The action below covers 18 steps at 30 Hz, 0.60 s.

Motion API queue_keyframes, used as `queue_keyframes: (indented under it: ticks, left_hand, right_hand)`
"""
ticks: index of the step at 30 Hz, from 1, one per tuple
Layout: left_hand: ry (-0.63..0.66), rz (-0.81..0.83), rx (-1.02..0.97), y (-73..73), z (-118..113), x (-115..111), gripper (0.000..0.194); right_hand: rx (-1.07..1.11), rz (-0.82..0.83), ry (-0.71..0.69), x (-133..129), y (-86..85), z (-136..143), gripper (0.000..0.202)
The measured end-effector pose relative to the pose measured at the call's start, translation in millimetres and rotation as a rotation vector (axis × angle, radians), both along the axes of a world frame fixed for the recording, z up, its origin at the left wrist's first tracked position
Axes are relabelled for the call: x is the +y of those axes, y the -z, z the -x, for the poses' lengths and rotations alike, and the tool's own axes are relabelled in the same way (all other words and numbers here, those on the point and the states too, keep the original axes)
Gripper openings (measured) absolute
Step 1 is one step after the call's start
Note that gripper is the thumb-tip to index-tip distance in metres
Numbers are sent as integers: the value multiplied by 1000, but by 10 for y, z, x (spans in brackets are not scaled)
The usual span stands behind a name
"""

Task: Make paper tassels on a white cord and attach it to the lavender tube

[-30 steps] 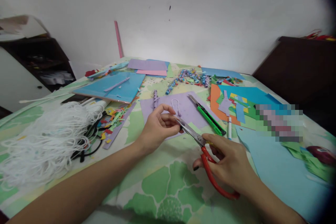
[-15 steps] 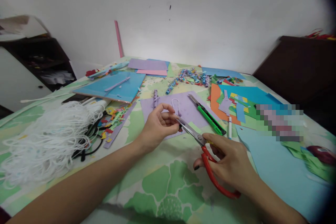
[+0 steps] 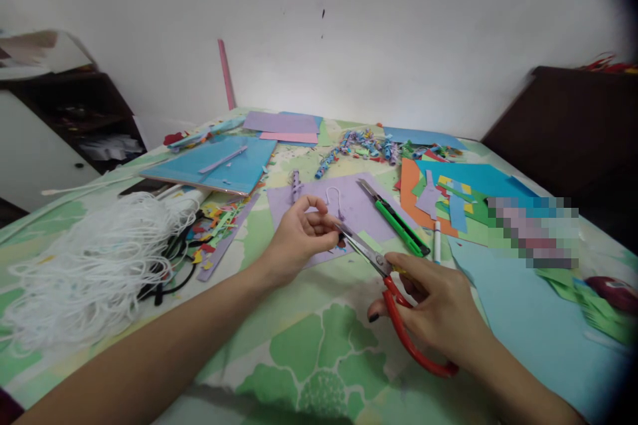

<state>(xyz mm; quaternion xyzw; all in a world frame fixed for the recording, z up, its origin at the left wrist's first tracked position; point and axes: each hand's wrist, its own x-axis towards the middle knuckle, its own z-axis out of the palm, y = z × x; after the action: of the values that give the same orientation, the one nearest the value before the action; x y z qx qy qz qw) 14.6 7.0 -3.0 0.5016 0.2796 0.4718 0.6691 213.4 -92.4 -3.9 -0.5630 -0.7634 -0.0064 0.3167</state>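
Right hand (image 3: 433,299): fingers and thumb wrapped round the red handles of a pair of scissors with bright metal blades (image 3: 391,289); the scissors point up and leftward, tips at the left hand (image 3: 312,232). Left hand: fingers curled, thumb brought in close to them beside the blade tips; cannot tell whether a small piece is pinched there.

Just beyond the fingers, a thin white cord loop (image 3: 339,199) shows against a flat, matte purple paper sheet (image 3: 359,196). On or beside that sheet: a slim spotted purple tube (image 3: 296,184), partly hidden by the left hand, and a green-and-black box cutter (image 3: 401,229), metal blade out. A white cylindrical marker (image 3: 437,242) lies near the cutter.

Left: tangled heap of soft white cord (image 3: 90,265). Right: pinkish object (image 3: 528,232), pixelated; any lettering unreadable. Beneath: green-and-white floral cloth (image 3: 319,339), slightly wrinkled.
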Motion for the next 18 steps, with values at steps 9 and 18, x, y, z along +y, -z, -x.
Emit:
queue_keyframes:
  ticks: [9,18]
  left_hand:
    - [4,6,-30,26,10,33,41]
    - [-9,-3,-26,29,17,46,41]
  right_hand:
    - [5,-25,-9,7,7,-6,38]
    - [-19,-39,6,3,-6,-1,42]
